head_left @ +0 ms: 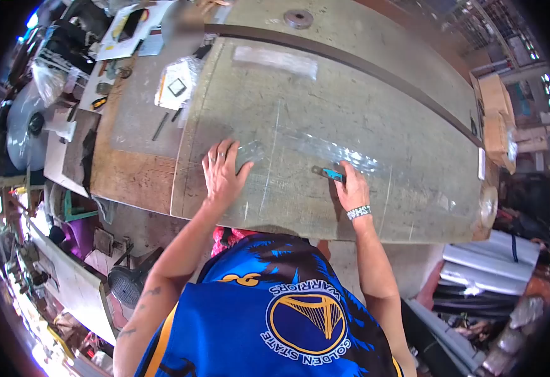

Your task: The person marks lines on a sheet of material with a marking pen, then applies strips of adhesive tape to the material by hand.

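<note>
My left hand (pixel 224 173) lies on the worn tabletop (pixel 224 94), fingers stretched out. Its fingertips are beside the left end of a transparent plastic sheet (pixel 344 154), which is hard to make out against the wood. In my right hand (pixel 354 188) is a teal utility knife (pixel 332 174), gripped between thumb and fingers, with its grey end pointing left. The knife is just below the shiny part of the plastic. Whether its blade is out cannot be made out.
Another folded transparent plastic piece (pixel 275 61) lies farther back. A dark metal bar (pixel 350 63) crosses the table, with a roll of tape (pixel 298 19) behind it. Papers in plastic (pixel 177 85) lie left; cardboard boxes (pixel 496 119) stand right. A fan (pixel 33 125) is far left.
</note>
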Demonstrator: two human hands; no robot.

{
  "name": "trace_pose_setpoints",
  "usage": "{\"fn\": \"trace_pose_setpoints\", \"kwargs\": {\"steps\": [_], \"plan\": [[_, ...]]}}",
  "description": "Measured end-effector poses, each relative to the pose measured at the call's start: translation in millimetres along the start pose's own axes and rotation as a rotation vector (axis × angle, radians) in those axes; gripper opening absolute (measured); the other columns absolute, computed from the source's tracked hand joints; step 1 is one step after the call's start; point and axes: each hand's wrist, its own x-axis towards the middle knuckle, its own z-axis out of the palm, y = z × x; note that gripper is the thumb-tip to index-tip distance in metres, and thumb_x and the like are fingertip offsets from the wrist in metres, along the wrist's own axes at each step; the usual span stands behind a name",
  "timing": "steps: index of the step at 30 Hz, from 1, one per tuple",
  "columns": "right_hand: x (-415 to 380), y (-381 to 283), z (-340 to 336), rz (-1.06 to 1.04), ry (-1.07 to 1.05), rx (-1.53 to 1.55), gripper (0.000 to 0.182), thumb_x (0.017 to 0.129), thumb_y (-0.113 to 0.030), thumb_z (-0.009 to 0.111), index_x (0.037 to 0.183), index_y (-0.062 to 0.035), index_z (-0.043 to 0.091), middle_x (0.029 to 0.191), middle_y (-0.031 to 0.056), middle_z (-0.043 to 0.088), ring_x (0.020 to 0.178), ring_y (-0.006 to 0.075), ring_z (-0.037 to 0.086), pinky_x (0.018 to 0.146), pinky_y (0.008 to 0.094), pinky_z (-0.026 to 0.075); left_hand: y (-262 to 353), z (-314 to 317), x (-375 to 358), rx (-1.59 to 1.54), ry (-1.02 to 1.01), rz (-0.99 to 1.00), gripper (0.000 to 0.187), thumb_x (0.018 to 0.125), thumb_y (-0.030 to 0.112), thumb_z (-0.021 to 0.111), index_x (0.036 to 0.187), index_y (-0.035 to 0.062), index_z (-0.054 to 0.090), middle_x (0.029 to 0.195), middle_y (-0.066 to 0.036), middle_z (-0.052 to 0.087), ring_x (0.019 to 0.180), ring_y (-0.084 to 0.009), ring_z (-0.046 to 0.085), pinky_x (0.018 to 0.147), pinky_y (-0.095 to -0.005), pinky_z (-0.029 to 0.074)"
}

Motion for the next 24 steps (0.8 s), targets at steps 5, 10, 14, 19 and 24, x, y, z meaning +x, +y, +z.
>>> {"fn": "trace_pose_setpoints", "kwargs": {"steps": [5,10,14,19,24], "plan": [[30.5,20.6,3.1,-0.124,-0.018,0.086,0.059,0.086,-0.043,0.082,0.125,-0.0021,0.064,0.105,0.0242,0.070,0.094,0.0465,0.067,0.082,0.0533,0.053,1.0,2.2,-17.4,-0.065,0.064,-0.223,0.051,0.082,0.026,0.086,0.125,0.0073,0.067,0.119,-0.014,0.064,0.110,-0.0352,0.060,0.093,-0.0484,0.049],[32.0,4.5,-10.6,-0.209,0.017,0.082,0.045,0.089,-0.035,0.078,0.119,-0.0020,0.067,0.112,0.0210,0.067,0.103,0.0430,0.061,0.093,0.0518,0.048,-9.4,2.1,-18.7,-0.233,0.065,-0.359,0.040,0.079,0.015,0.087,0.112,0.0066,0.066,0.093,-0.010,0.067,0.088,-0.0302,0.066,0.083,-0.0426,0.053],[31.9,-42.7,0.0,-0.314,-0.045,0.368,0.041,0.094,-0.029,0.075,0.122,-0.0004,0.067,0.119,0.0184,0.068,0.108,0.0387,0.064,0.092,0.0479,0.051,22.2,-19.1,-18.2,-0.576,0.003,-0.399,0.044,0.079,0.008,0.085,0.119,0.0067,0.066,0.082,-0.005,0.065,0.072,-0.0134,0.064,0.063,-0.0316,0.052],[33.6,-85.8,24.8,0.387,-0.786,1.419,0.040,0.102,-0.026,0.071,0.133,-0.0012,0.066,0.131,0.0124,0.070,0.104,0.0199,0.072,0.086,0.0336,0.058,75.7,-51.7,1.6,-1.035,-0.402,-0.242,0.045,0.084,0.009,0.084,0.124,0.0029,0.066,0.088,0.000,0.066,0.081,-0.0085,0.064,0.075,-0.0279,0.054],[39.9,-68.0,16.4,0.441,-0.821,1.317,0.018,0.101,-0.017,0.073,0.111,-0.0013,0.071,0.097,0.0064,0.075,0.078,0.0132,0.070,0.070,0.0290,0.057,65.3,-35.0,33.4,-1.066,-0.582,-0.069,0.045,0.085,0.012,0.084,0.124,0.0003,0.065,0.087,0.000,0.068,0.077,-0.0077,0.060,0.069,-0.0279,0.050]]}}
